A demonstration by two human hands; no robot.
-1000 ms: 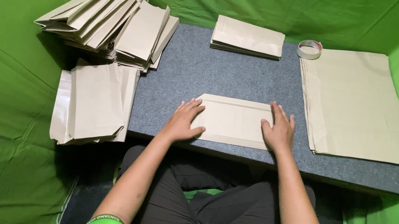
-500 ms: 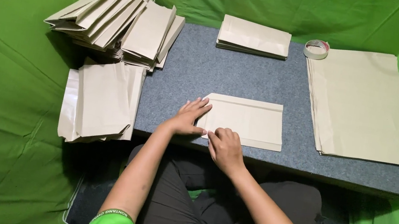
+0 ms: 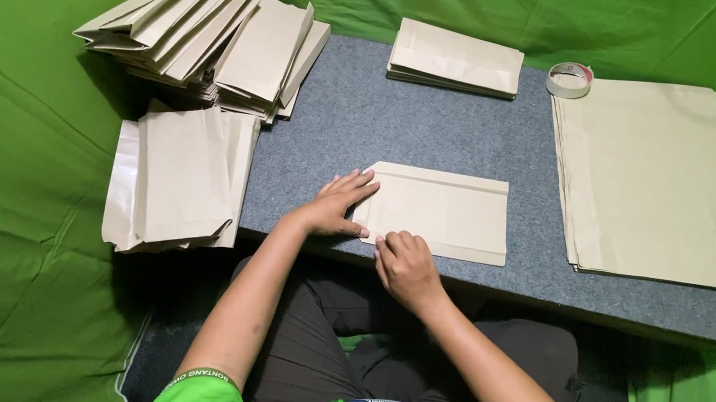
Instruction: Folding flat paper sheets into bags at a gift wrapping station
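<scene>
A folded kraft-paper bag (image 3: 439,212) lies flat on the grey bench (image 3: 441,129), near its front edge and roughly central, its long axis running left to right across the person's front. A narrow folded strip shows along its top edge and another along its bottom edge, both parallel to that axis; which end is the mouth cannot be told.

The left hand (image 3: 334,207) rests palm down with fingers spread and extended, the fingertips lying on the bag's left end; it looks placed there to pin the paper flat rather than to grip it. The right hand (image 3: 405,263) sits at the bag's lower-left corner, fingers curled in with the tips against the bottom fold, as if pressing or pinching the crease. Whether it actually has paper between the fingers cannot be told from this angle.

At the right of the bench lies a stack of large flat paper sheets (image 3: 656,176), squared up and within reach. A roll of tape (image 3: 569,79) sits at the sheets' far left corner. A small pile of folded bags (image 3: 457,57) lies at the back centre. Off the left side, a fanned heap of bags (image 3: 213,39) spreads across the green cloth (image 3: 19,184), with another few bags (image 3: 177,177) laid just beside the bench's left edge.
</scene>
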